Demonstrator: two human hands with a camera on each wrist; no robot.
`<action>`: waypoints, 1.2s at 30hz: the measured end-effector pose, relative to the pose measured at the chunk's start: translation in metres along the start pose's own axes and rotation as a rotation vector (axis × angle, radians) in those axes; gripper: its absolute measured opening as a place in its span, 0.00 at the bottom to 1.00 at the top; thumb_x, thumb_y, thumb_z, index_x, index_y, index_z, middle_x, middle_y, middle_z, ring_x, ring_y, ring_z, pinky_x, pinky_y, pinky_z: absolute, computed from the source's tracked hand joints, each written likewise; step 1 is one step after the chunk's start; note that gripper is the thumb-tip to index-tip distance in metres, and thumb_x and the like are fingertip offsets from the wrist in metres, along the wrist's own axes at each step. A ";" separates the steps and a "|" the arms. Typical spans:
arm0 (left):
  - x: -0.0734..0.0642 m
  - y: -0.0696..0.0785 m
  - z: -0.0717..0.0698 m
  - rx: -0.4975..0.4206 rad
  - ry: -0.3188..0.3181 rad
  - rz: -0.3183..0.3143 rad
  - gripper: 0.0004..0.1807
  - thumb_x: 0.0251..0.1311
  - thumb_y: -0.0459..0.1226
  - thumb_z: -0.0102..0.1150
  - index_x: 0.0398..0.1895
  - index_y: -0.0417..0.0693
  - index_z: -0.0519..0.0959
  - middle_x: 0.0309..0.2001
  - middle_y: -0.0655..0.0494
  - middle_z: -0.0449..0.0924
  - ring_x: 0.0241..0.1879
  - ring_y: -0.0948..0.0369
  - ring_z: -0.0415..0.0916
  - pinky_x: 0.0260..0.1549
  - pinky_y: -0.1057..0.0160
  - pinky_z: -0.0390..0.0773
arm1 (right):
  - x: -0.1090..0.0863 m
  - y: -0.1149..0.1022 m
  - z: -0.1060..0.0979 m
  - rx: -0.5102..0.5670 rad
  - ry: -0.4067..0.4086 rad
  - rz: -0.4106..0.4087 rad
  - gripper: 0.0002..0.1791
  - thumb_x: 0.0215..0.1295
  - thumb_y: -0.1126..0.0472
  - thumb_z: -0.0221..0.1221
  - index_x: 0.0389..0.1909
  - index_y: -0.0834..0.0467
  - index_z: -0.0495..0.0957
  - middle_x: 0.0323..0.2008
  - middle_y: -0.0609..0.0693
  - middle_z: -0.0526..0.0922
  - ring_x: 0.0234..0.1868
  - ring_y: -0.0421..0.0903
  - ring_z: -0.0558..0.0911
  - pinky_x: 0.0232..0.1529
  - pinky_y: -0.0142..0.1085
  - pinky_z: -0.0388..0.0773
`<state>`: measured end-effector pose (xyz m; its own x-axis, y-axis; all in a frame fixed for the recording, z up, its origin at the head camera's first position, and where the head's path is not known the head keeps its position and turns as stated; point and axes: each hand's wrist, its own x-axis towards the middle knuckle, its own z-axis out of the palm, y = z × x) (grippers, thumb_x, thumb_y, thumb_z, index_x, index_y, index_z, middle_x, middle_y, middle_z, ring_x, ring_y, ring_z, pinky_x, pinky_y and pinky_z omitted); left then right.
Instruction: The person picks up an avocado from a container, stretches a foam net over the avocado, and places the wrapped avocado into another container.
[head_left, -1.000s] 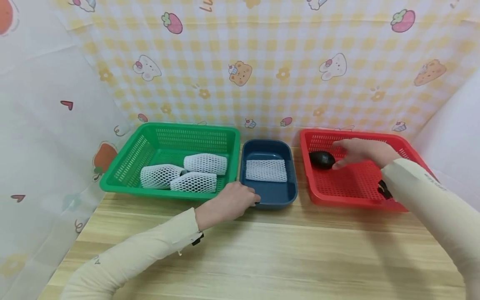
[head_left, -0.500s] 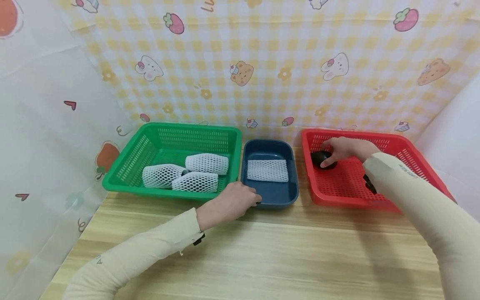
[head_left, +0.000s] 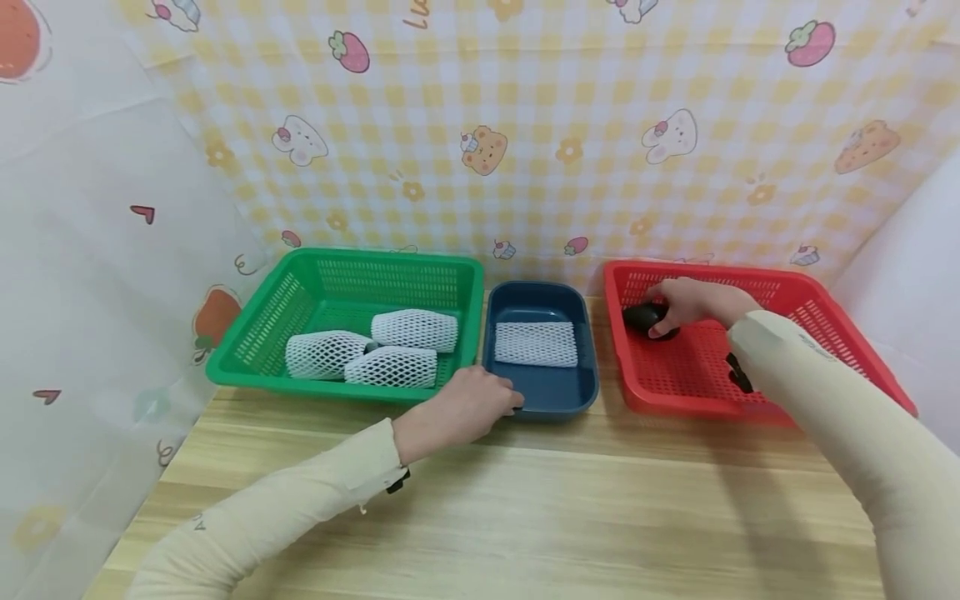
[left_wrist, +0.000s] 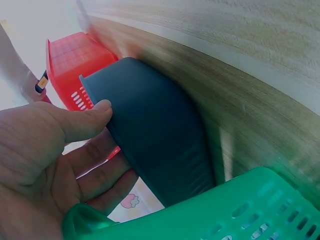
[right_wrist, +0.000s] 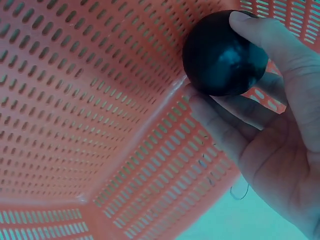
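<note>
My right hand (head_left: 693, 300) holds a black, glossy, egg-shaped fruit (right_wrist: 225, 55) at the left side of the red basket (head_left: 690, 407). In the right wrist view the thumb lies over the fruit and the fingers curl beneath it. My left hand (head_left: 472, 404) pinches the rim of the dark blue tray (head_left: 551, 392) at its near left corner. The left wrist view has the thumb on the tray's outer wall, with the fingers partly hidden behind the rim. A flat white foam net sleeve (head_left: 536, 344) lies in the tray.
Left of the tray stands a green basket (head_left: 300, 385). It contains 3 foam-netted items (head_left: 414, 330), their contents mostly covered. All the containers sit along the back of the wooden table (head_left: 570, 517), before a checked cloth (head_left: 525, 83).
My right hand has moved left onto the black fruit and taken hold of it. The fruit has since shifted slightly. My left hand has stayed at the tray's rim.
</note>
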<state>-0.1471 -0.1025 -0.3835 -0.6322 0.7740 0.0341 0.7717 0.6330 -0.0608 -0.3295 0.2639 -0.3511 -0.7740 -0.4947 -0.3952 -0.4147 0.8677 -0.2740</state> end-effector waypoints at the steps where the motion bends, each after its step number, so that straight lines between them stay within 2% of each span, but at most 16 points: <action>1: 0.000 0.000 0.000 0.004 -0.001 -0.002 0.07 0.69 0.36 0.64 0.43 0.56 0.89 0.35 0.59 0.86 0.31 0.61 0.83 0.28 0.63 0.80 | -0.002 0.002 0.000 0.008 0.013 -0.007 0.39 0.58 0.52 0.75 0.64 0.70 0.73 0.53 0.63 0.79 0.50 0.59 0.76 0.49 0.57 0.77; 8: -0.001 0.002 0.000 0.023 0.004 0.004 0.07 0.68 0.36 0.65 0.42 0.56 0.89 0.34 0.59 0.86 0.29 0.61 0.82 0.27 0.63 0.79 | -0.026 0.003 -0.005 0.044 0.121 -0.073 0.34 0.59 0.53 0.74 0.63 0.64 0.76 0.49 0.58 0.79 0.45 0.56 0.76 0.43 0.50 0.77; 15: -0.002 0.002 0.000 0.024 0.019 0.002 0.06 0.68 0.36 0.65 0.42 0.56 0.89 0.34 0.59 0.85 0.29 0.61 0.82 0.28 0.63 0.79 | -0.051 -0.012 -0.012 0.040 0.235 -0.171 0.31 0.57 0.55 0.76 0.60 0.58 0.78 0.43 0.52 0.78 0.40 0.51 0.75 0.37 0.44 0.74; 25: -0.002 0.002 0.002 0.014 0.011 0.002 0.07 0.69 0.36 0.64 0.43 0.56 0.89 0.35 0.59 0.85 0.30 0.60 0.82 0.28 0.62 0.79 | -0.076 -0.042 -0.011 0.025 0.308 -0.251 0.33 0.54 0.55 0.77 0.61 0.56 0.78 0.38 0.49 0.78 0.33 0.47 0.77 0.33 0.41 0.76; 29: -0.002 0.001 0.002 0.019 0.015 0.006 0.07 0.69 0.37 0.64 0.43 0.56 0.89 0.35 0.59 0.85 0.30 0.60 0.82 0.29 0.62 0.79 | -0.082 -0.055 -0.006 0.042 0.339 -0.291 0.34 0.53 0.53 0.78 0.61 0.52 0.78 0.41 0.48 0.79 0.35 0.47 0.78 0.34 0.40 0.79; 36: -0.001 0.000 0.003 0.026 0.037 0.013 0.06 0.68 0.36 0.65 0.41 0.55 0.89 0.33 0.59 0.85 0.29 0.61 0.82 0.27 0.62 0.78 | -0.097 -0.087 0.008 0.036 0.327 -0.363 0.33 0.53 0.53 0.78 0.60 0.51 0.79 0.39 0.45 0.80 0.34 0.45 0.79 0.33 0.39 0.79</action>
<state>-0.1466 -0.1030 -0.3864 -0.6184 0.7827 0.0701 0.7778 0.6224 -0.0873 -0.2144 0.2361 -0.2957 -0.6944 -0.7191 0.0261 -0.6733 0.6366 -0.3760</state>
